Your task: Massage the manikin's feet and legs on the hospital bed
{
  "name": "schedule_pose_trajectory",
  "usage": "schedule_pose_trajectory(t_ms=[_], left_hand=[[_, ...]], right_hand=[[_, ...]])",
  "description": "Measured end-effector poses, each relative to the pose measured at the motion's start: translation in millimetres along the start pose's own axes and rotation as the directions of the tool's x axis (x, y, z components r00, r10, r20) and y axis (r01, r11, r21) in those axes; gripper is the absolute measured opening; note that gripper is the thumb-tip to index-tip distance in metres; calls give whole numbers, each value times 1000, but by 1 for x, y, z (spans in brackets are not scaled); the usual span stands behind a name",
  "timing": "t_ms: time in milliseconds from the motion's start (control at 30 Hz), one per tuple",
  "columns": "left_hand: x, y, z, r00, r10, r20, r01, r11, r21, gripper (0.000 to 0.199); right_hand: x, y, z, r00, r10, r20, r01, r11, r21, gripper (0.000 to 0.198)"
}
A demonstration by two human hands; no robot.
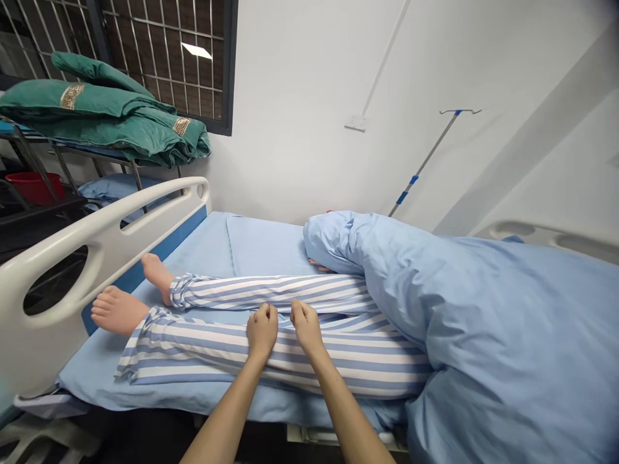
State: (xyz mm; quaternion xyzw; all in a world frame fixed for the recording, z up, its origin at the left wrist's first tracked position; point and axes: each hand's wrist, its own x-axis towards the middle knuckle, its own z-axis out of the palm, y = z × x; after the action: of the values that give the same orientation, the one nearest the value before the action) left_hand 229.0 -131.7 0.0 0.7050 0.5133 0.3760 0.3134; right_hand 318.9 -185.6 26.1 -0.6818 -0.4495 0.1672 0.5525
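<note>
Blue-and-white striped pajama trousers (193, 348) cover the legs of a figure lying on the bed, which looks like a manikin. Its two bare feet (118, 310) point to the left. Over the near leg, around the knee, my left hand (262, 330) is closed with its knuckles up, gripping the trouser cloth. My right hand (306, 325) is closed on the same cloth just to the right, a small gap apart. The fingertips of both hands are hidden. A light blue quilt (464, 290) is folded back over the upper body, with some fingers of the figure showing under its edge.
A cream footboard (104, 212) closes the bed's left end, and a light blue sheet (271, 241) covers the mattress. Behind the bed an IV pole (430, 154) leans near the wall. Green folded bedding (126, 122) lies on a rack at the back left, above a red basin (33, 185).
</note>
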Motion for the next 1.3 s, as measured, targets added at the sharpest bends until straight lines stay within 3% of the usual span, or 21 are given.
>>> schedule_pose_trajectory(t_ms=[267, 567, 700, 800, 867, 933, 1100, 1300], left_hand=[[1, 1, 5, 1000, 10, 27, -13, 993, 119, 29], [6, 13, 5, 991, 13, 136, -31, 991, 130, 30], [5, 41, 12, 988, 48, 146, -29, 991, -132, 31], [-6, 57, 25, 989, 14, 150, 49, 913, -406, 32], [-17, 57, 35, 990, -50, 131, 107, 876, -470, 32], [-28, 50, 45, 992, -67, 105, 105, 901, -420, 32], [-42, 34, 53, 994, 24, 103, -3, 979, -202, 30], [-40, 35, 52, 994, 19, 112, -3, 989, -147, 29]], right_hand=[[-11, 36, -3, 998, -55, -10, 52, 979, -198, 40], [-5, 38, -8, 996, 46, -79, -45, 999, 11, 43], [-5, 38, -10, 997, 40, -74, -32, 994, 101, 41], [-5, 38, -12, 997, 27, -65, -15, 985, 172, 40], [-4, 38, -13, 994, 50, -98, -28, 977, 213, 39], [-5, 38, -14, 984, 104, -146, -65, 966, 251, 39], [-5, 40, -15, 968, 171, -186, -112, 950, 290, 41], [-3, 42, -13, 968, 191, -165, -136, 945, 297, 43]])
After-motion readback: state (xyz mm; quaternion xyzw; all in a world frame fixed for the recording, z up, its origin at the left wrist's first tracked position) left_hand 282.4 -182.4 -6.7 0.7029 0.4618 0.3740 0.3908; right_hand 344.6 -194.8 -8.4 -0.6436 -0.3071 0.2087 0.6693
